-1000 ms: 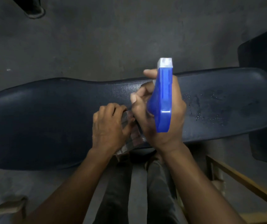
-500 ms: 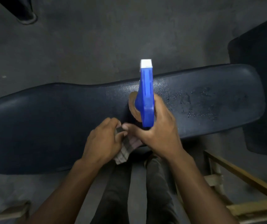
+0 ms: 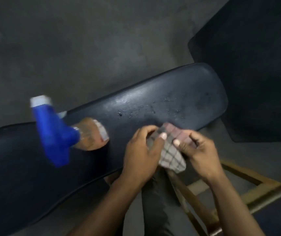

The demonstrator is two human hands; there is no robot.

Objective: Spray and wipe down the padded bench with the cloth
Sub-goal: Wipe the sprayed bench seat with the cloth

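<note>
The dark padded bench (image 3: 178, 92) runs from lower left to upper right, with spray droplets scattered on its right half. A spray bottle (image 3: 56, 133) with a blue trigger head and clear body stands on the bench at the left, blurred, with no hand on it. My left hand (image 3: 141, 155) and my right hand (image 3: 197, 150) both pinch a folded checked cloth (image 3: 172, 155) at the bench's near edge. The cloth's lower part hangs over my lap.
A second dark pad (image 3: 255, 65) stands at the upper right, close to the bench's end. A wooden frame (image 3: 238, 189) lies on the grey concrete floor (image 3: 85, 48) at the lower right. My dark trouser legs (image 3: 158, 210) are below the hands.
My right hand has let go of the spray bottle, which now stands on the bench at the left. That hand has joined the left on the cloth. The view has swung right.
</note>
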